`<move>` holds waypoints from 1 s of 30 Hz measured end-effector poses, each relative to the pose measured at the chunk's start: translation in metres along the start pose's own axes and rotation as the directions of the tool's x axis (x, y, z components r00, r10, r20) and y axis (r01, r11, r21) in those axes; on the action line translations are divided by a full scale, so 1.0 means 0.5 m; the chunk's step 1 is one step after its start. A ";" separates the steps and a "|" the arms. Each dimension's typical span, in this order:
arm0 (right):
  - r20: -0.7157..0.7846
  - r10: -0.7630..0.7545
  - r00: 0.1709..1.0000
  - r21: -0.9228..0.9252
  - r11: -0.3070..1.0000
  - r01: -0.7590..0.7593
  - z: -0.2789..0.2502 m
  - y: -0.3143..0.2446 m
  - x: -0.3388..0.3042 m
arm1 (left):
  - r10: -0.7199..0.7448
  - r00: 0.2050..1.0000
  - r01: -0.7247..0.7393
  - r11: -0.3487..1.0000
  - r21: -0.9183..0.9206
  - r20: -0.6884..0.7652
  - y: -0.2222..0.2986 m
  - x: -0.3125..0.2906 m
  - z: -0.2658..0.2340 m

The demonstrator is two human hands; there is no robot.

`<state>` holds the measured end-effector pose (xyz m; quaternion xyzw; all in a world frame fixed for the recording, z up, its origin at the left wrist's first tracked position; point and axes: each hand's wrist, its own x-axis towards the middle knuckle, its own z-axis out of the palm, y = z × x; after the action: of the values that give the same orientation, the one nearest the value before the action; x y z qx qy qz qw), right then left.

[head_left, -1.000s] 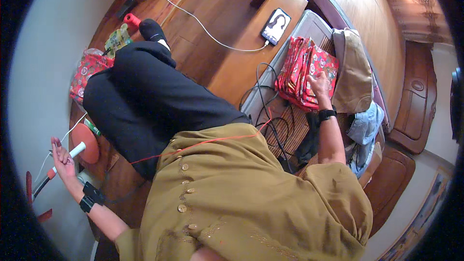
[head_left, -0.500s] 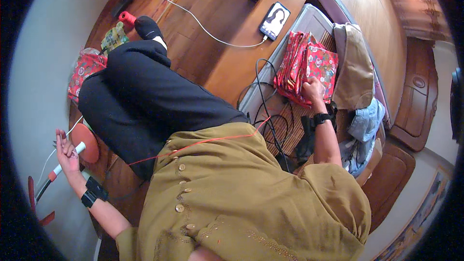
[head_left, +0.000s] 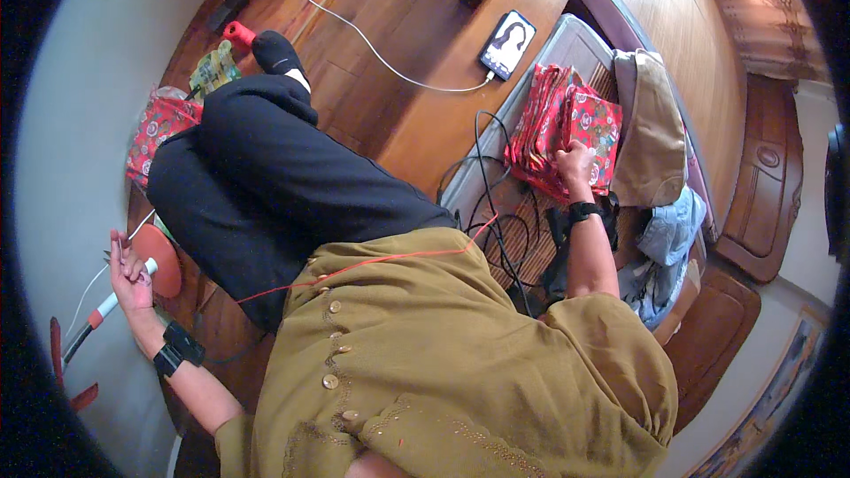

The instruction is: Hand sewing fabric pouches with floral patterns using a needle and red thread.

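Observation:
My right hand (head_left: 576,165) is closed at the near edge of a stack of red floral cloth pieces (head_left: 540,119), its fingers pinching the top piece (head_left: 595,124). Off to the left, my left hand (head_left: 133,279) is raised beside a white and orange pole (head_left: 104,305). One finger points up while the others curl toward the palm. A small dark tip (head_left: 107,257) shows by those fingers, too small to name. A red thread (head_left: 381,258) runs across my lap, over the olive shirt.
A phone (head_left: 508,44) on a white cable lies on the wooden bench. Black cables (head_left: 500,239) loop beside the stack. Tan cloth (head_left: 651,128) and blue clothing (head_left: 670,221) lie to its right. A red thread spool (head_left: 238,34) and more red floral cloth (head_left: 158,137) are at the left.
The view has shifted slightly. My left hand has turned a little, its fingers curling more. My right hand stays on the red cloth stack.

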<state>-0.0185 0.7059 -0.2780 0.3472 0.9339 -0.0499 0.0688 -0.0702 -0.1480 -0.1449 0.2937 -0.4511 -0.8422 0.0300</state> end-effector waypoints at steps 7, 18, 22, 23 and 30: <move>-0.049 0.016 0.999 0.118 0.993 -0.010 -0.068 -0.018 0.062 | -0.012 1.000 0.012 1.000 0.005 0.024 -0.005 -0.013 0.006; 0.201 0.090 0.975 -0.042 0.996 -0.084 -0.058 -0.181 0.067 | -0.028 0.993 0.030 0.999 -0.014 0.115 -0.001 -0.008 -0.028; 0.283 0.082 0.956 -0.127 0.991 -0.047 -0.029 -0.147 0.088 | -0.008 0.998 0.011 0.998 -0.063 0.055 -0.008 -0.003 -0.037; 0.268 0.069 0.961 -0.127 0.991 -0.036 -0.030 -0.137 0.091 | -0.006 0.999 0.009 0.998 -0.065 0.052 -0.008 -0.002 -0.033; 0.315 0.056 0.947 0.389 0.903 -0.183 -0.085 -0.110 0.036 | 0.007 0.999 -0.003 0.998 -0.064 0.054 -0.010 -0.007 -0.028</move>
<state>-0.0717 0.6819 -0.2367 0.3995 0.8578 -0.2933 0.1360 -0.0591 -0.1543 -0.1531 0.2686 -0.4252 -0.8638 0.0293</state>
